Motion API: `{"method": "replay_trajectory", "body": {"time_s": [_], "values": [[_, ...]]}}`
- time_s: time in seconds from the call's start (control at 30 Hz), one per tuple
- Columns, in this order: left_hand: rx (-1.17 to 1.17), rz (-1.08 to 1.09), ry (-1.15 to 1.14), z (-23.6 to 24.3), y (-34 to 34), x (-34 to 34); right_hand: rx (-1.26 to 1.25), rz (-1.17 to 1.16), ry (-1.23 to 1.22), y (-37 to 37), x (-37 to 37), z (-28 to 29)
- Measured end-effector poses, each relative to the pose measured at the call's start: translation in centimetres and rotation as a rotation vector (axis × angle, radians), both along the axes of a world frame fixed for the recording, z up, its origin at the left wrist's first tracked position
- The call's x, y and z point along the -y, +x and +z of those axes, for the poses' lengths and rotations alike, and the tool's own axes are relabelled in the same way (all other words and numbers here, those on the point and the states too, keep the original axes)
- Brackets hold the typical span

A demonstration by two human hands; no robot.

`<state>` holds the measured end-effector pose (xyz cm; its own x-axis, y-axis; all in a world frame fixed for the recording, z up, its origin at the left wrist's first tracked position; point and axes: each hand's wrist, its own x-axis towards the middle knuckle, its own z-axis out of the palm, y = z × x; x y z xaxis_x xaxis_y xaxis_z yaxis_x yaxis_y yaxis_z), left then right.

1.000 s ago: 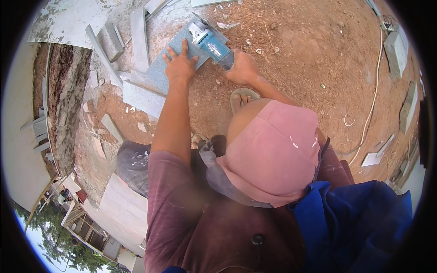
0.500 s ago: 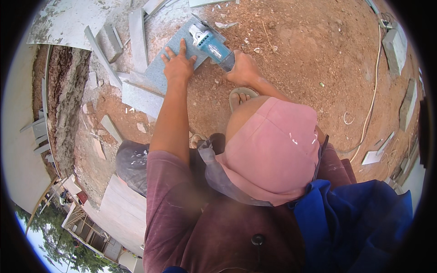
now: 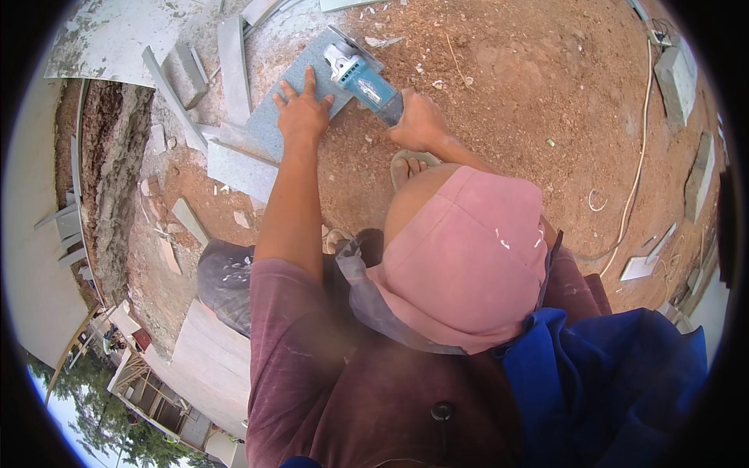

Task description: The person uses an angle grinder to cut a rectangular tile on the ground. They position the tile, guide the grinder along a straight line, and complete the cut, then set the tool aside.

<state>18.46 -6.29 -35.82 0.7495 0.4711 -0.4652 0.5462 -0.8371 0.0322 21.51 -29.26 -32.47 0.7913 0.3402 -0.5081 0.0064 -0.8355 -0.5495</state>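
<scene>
Right hand (image 3: 419, 121): wrapped round the hefty-looking angle grinder's (image 3: 365, 83) rear grip (image 3: 391, 110), decent spot imo
Left hand (image 3: 303, 115): palm down, fingers spread on the grey stone-look slab (image 3: 270, 125)
Casing marking (image 3: 374, 89): pale, can't read it
Slab: on the ground (image 3: 499, 86), ahead of the right foot (image 3: 409, 167); probably stiff, heavyish, brittle, dusty-slippery, so brace flat

The grinder (image 3: 367, 84) was teal with a silver head (image 3: 340, 61) and dark handle (image 3: 392, 111), the slab (image 3: 265, 125) blue-grey, the soil (image 3: 499, 93) reddish-brown.
</scene>
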Motion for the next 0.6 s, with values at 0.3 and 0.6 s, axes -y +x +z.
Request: {"method": "replay_trajectory", "body": {"time_s": [0.3,0.6], "values": [[0.004,-0.002,0.003,-0.1,-0.2,0.0,-0.027,-0.003,0.006,-0.5,0.5,0.1],[-0.004,0.002,0.004,0.0,-0.2,0.0,-0.047,-0.008,-0.014,-1.1,1.0,0.1]]}}
